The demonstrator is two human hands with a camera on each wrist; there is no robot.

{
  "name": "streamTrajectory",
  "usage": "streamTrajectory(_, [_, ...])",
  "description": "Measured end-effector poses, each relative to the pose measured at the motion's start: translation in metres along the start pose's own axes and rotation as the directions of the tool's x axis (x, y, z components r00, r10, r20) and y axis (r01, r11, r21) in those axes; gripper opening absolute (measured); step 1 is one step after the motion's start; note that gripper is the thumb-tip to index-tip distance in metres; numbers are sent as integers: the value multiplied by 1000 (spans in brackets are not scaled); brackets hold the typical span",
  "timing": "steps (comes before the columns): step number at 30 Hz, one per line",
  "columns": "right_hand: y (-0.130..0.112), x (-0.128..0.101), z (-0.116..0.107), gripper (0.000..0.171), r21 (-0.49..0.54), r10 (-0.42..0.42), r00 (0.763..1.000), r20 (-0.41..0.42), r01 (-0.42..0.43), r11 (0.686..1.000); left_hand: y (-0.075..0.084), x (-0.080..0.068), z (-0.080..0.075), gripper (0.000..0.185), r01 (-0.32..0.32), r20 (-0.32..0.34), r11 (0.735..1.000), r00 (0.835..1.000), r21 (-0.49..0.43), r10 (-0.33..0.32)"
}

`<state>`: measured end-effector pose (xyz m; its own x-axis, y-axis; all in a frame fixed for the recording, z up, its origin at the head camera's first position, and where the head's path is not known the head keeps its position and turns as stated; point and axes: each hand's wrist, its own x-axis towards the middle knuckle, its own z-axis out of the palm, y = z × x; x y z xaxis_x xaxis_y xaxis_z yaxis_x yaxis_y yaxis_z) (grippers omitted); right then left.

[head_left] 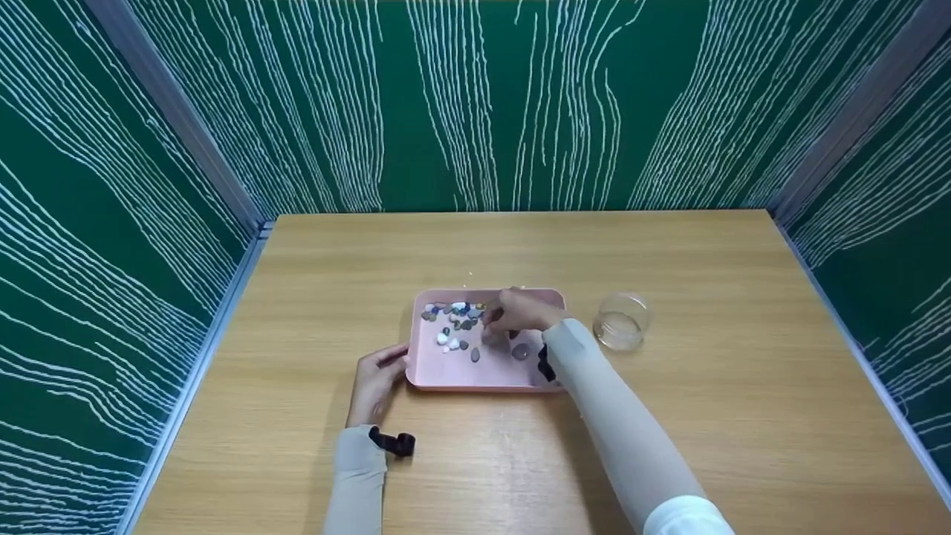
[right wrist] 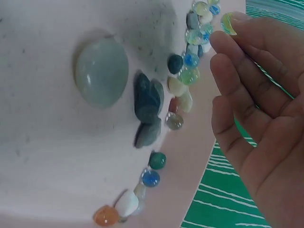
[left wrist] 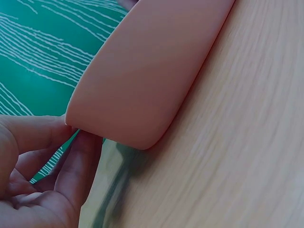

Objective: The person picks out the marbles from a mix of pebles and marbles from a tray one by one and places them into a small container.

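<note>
A pink tray (head_left: 446,375) lies on the wooden table, with pebbles and glass marbles mostly in its left and far part. My left hand (head_left: 377,383) is at its near left side; the left wrist view shows thumb and finger pinching the tray's corner (left wrist: 114,114). Reaching in from the right, my right hand (head_left: 516,310) is over the stones. In the right wrist view its fingertips pinch a yellow-green glass marble (right wrist: 228,23), partly hidden by a finger. A large pale oval stone (right wrist: 102,72) lies nearby, with dark pebbles (right wrist: 147,99) and a blue marble (right wrist: 150,177).
To the right of the tray stands a clear round container (head_left: 620,321). Tiny white bits lie on the table (head_left: 327,253) behind the tray. Green panels with white lines (head_left: 446,111) enclose the table at the back and sides.
</note>
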<state>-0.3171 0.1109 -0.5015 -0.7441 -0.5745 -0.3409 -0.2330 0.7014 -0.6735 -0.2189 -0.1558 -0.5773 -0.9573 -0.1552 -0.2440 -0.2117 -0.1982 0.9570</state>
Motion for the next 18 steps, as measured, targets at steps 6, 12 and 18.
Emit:
streamTrajectory(6, [3, -7, -6, 20, 14, -24, 1000, -11, 24, 1000, 1, -1, -1, 36, 6, 10, 1000, 1000, -5, -6])
streamTrajectory(12, [7, -11, -8, 18, -21, 5, 999, -43, -6, 1000, 0, -1, -2, 32, -18, 21, 1000, 1000, -11, 19])
streamTrajectory(18, [11, -20, -12, 18, 2, 2, 995, -95, -2, 1000, 2, 0, -1, 34, -6, 11, 1000, 1000, 28, 6])
